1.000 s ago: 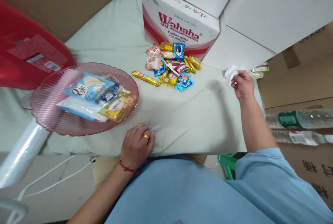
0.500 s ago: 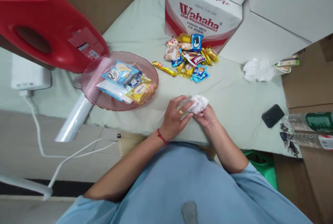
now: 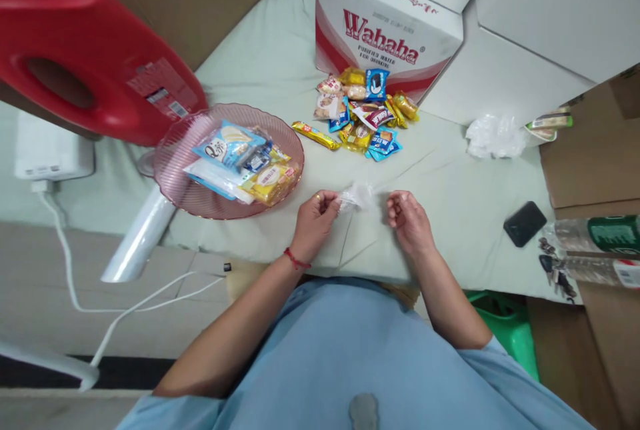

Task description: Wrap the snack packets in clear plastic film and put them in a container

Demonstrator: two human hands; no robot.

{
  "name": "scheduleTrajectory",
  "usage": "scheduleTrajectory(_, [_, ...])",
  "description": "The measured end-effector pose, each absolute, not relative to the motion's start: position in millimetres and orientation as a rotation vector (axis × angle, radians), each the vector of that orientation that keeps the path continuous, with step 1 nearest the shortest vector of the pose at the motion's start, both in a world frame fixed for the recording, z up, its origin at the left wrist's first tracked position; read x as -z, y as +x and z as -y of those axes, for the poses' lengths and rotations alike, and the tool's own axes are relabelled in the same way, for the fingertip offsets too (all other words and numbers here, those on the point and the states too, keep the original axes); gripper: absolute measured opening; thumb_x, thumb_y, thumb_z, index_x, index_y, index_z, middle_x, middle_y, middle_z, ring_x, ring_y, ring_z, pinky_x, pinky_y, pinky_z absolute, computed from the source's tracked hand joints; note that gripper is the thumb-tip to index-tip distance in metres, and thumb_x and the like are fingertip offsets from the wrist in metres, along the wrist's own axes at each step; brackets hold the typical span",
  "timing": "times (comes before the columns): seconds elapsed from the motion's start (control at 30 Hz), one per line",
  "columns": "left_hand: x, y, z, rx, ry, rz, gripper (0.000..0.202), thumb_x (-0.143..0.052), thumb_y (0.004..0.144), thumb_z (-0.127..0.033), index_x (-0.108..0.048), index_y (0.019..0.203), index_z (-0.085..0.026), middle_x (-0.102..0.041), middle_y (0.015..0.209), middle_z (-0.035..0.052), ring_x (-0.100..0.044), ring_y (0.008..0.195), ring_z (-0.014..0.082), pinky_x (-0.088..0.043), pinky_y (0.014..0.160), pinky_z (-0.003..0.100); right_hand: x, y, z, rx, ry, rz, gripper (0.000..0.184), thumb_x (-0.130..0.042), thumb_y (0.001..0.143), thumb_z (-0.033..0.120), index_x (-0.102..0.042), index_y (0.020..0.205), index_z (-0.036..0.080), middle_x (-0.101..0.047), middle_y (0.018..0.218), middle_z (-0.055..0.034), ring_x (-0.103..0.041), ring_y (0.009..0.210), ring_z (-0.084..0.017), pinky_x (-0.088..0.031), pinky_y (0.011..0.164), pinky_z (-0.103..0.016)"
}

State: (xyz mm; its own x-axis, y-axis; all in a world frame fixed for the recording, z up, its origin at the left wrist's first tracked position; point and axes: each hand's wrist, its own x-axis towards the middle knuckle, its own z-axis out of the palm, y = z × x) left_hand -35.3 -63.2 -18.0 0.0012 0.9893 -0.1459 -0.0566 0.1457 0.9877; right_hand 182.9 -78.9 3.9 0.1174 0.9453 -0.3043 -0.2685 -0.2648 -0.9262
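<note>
Between the thumb and fingers of my left hand (image 3: 316, 220) is one end of a thin, clear crumpled plastic bag (image 3: 359, 197). The bag's loose part spreads to the right above the cloth. My right hand (image 3: 411, 222) is just past its far end, fingers curled in and closed; whether they pinch anything is hidden. Left of my hands, a pink ribbed glass bowl (image 3: 173, 193) holds several packaged snacks, among them a blue packet (image 3: 230, 145) and a yellow one (image 3: 271, 181). Beyond my hands lies a pile of small wrapped snacks (image 3: 370, 113).
A white Wahaha carton (image 3: 387, 23) stands behind the pile. A large red jug (image 3: 107, 63) and a film roll (image 3: 140, 240) flank the bowl. At right are a bunched clear bag (image 3: 495, 137), a black case (image 3: 525, 223), keys (image 3: 556, 273) and plastic bottles (image 3: 595, 233).
My hands have moved apart, the left one to the left and the right one slightly right. The plastic, earlier a crumpled wad at both hands, now hangs more spread out from my left fingers.
</note>
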Motion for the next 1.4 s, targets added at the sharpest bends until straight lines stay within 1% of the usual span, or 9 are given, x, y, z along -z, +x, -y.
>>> scheduleTrajectory(0.13, [15.2,-32.1,64.5,-1.078,1.094,-1.193,0.029,-0.072,0.085,-0.048,-0.068,0.088,-0.019,-0.066,0.074,-0.0013,-0.058,0.069,0.014,-0.049,0.067,0.026,-1.0,172.3,80.2,-1.207,-1.397,1.036,0.045,-0.088,0.074,0.056,-0.072,0.104,0.028,-0.068,0.105,-0.003,-0.059,0.094,-0.017,-0.054,0.077,-0.027])
scheduleTrajectory(0.37, [24.9,-50.6,65.4,-1.027,1.201,-1.36,0.025,-0.062,0.092,-0.043,-0.068,0.089,-0.019,-0.063,0.075,0.0002,-0.057,0.068,0.0155,-0.049,0.067,0.029,-8.4,179.0,59.6,-1.373,-1.4,0.86,0.035,-0.09,0.069,0.046,-0.067,0.084,0.024,-0.053,0.063,0.0059,-0.043,0.05,-0.009,-0.034,0.043,-0.022])
scheduleTrajectory(0.5, [23.4,-51.8,72.6,-1.083,1.788,-1.555,0.039,-0.062,0.087,-0.023,-0.07,0.125,-0.019,-0.067,0.13,0.0152,-0.063,0.122,0.0304,-0.052,0.104,0.05,-15.5,179.6,58.5,-1.469,-1.393,0.791,0.041,-0.094,0.065,0.045,-0.065,0.083,0.023,-0.049,0.058,0.0082,-0.039,0.044,-0.006,-0.024,0.036,-0.018])
scheduleTrajectory(0.63, [19.5,-42.1,78.3,-0.976,2.3,-1.343,0.046,-0.059,0.088,-0.01,-0.072,0.126,-0.031,-0.063,0.147,0.0089,-0.038,0.155,0.0339,-0.025,0.127,0.064,-15.0,176.2,62.8,-1.616,-1.372,0.781,0.042,-0.093,0.067,0.048,-0.065,0.084,0.022,-0.049,0.056,0.0088,-0.034,0.041,-0.005,-0.019,0.033,-0.017])
scheduleTrajectory(0.8, [26.1,-45.3,71.1,-0.881,2.142,-1.32,0.019,-0.059,0.095,-0.018,-0.076,0.099,-0.024,-0.078,0.101,0.0073,-0.068,0.115,0.0277,-0.048,0.109,0.051,-11.9,184.0,65.4,-1.645,-1.373,0.673,0.044,-0.096,0.066,0.047,-0.065,0.085,0.022,-0.047,0.057,0.0096,-0.029,0.042,-0.003,-0.017,0.034,-0.016])
scheduleTrajectory(0.9, [28.4,-47.8,68.4,-0.93,1.938,-1.408,0.022,-0.053,0.101,-0.028,-0.074,0.1,-0.02,-0.076,0.096,0.0078,-0.069,0.093,0.0227,-0.053,0.088,0.038,-10.7,186.4,68.0,-1.545,-1.304,0.659,0.048,-0.091,0.071,0.058,-0.07,0.096,0.023,-0.057,0.072,0.0043,-0.045,0.054,-0.007,-0.037,0.042,-0.016])
scheduleTrajectory(1.03, [23.5,-37.8,72.4,-1.008,1.838,-1.44,0.025,-0.052,0.103,-0.035,-0.071,0.097,-0.021,-0.072,0.091,0.0059,-0.066,0.084,0.0199,-0.051,0.082,0.032,-7.3,175.1,73.7,-1.432,-1.342,0.771,0.06,-0.092,0.07,0.058,-0.068,0.117,0.03,-0.068,0.102,-0.0011,-0.062,0.085,-0.015,-0.058,0.068,-0.026])
scheduleTrajectory(1.23, [17.7,-28.6,73.9,-1.116,1.601,-1.458,0.023,-0.055,0.102,-0.041,-0.065,0.093,-0.023,-0.066,0.085,0.0016,-0.059,0.078,0.017,-0.046,0.074,0.029,2.1,166.7,70.4,-1.392,-1.382,0.919,0.035,-0.091,0.07,0.046,-0.07,0.088,0.024,-0.063,0.075,0.0025,-0.053,0.066,-0.013,-0.049,0.061,-0.026])
scheduleTrajectory(1.4, [22.5,-40.0,61.6,-1.154,1.016,-1.325,0.035,-0.065,0.095,-0.056,-0.059,0.084,-0.023,-0.058,0.075,-0.002,-0.054,0.073,0.0146,-0.046,0.069,0.026,-1.3,182.8,66.2,-1.409,-1.378,0.815,0.034,-0.094,0.066,0.043,-0.074,0.087,0.023,-0.063,0.073,0.0026,-0.052,0.063,-0.012,-0.047,0.059,-0.025])
